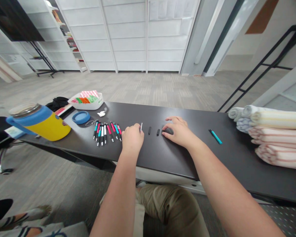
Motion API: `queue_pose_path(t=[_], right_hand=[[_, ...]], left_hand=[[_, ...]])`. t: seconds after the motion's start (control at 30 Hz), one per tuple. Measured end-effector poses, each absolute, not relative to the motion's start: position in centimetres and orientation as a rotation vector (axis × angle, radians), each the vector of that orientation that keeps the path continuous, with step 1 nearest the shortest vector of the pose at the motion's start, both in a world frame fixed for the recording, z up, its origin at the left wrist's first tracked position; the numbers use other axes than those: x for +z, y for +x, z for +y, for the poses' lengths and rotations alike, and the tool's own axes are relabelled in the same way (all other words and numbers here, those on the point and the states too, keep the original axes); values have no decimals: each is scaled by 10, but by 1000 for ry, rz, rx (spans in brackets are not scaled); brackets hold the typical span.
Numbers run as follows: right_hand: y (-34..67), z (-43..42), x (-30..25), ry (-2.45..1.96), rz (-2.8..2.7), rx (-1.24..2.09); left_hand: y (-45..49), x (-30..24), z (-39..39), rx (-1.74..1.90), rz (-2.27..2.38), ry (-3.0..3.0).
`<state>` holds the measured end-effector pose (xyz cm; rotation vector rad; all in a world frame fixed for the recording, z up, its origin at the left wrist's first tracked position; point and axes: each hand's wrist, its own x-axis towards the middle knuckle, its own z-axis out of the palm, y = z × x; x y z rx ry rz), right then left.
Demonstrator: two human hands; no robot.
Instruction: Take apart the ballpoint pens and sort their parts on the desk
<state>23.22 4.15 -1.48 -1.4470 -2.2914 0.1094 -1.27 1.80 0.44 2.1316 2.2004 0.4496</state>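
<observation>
My left hand rests low over the desk, its fingers closed round a thin, pale, pen-like stick whose tip points up. Most of that stick is hidden by the hand. Just left of it lies a row of click pens in black with red, teal and white. My right hand curls its thumb and fingers about a dark oval object, much like a computer mouse, on the desk. Between both hands lie a slim black piece and a shorter black piece, apart from each other.
A teal pen lies right of my right arm. Rolled striped cloths are stacked at the desk's right end. On the left stand a yellow-and-blue jug, a blue ring-shaped lid and a white basket with colourful packets.
</observation>
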Motion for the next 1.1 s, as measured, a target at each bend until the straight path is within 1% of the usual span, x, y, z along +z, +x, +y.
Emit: queue_pose_path(t=[0.07,0.17,0.3,0.4,0.6,0.83,1.1], right_hand=[[233,41,-14,-1457,-2288,107],[235,42,-14,-1467,-2282,98],[237,43,-15,-1466,-2267,86],[239,44,-16,-1453,-2256,83],[239,44,-16,-1447,-2239,99],[240,47,-18,-1438,-2218,126],[239,46,-18,-1432,-2198,165]], left_hand=[[-17,7,17,515,2273,2090],[-27,13,15,604,2499,1932],[-43,19,12,500,2676,1783],[-51,18,12,415,2657,1772],[-56,10,17,473,2565,1821],[-56,13,15,513,2675,1752],[-58,7,21,639,2426,1977]])
